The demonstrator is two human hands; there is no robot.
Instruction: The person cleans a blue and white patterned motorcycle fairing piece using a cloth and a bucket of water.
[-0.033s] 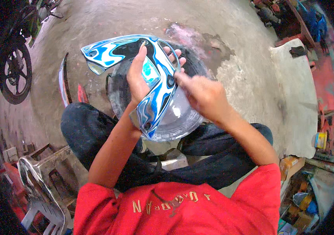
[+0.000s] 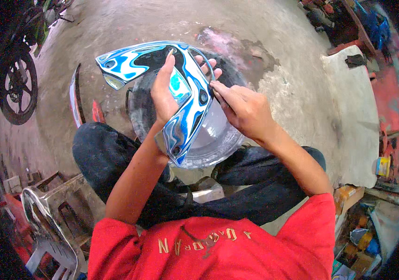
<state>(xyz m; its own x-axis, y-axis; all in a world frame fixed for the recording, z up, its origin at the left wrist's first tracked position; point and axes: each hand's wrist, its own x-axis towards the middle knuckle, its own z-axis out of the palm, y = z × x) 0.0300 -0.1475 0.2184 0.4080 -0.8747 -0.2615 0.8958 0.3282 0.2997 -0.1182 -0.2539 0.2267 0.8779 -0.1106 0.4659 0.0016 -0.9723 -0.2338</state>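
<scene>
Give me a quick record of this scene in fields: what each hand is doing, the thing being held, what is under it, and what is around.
Left hand: left hand grips the curved panel, thumb on its front
Right hand: right hand pinches the panel's right edge with its fingertips
Held thing: blue, white and black swirl-patterned panel, angled like a boomerang
Beneath: round basin on the concrete floor
Surroundings: motorcycle wheel at left, grey plastic chair at lower left

I see a curved, boomerang-shaped motorcycle fairing panel [image 2: 181, 88], glossy with blue, white and black swirls, held tilted in the air above a round basin, one tip pointing left.
</scene>
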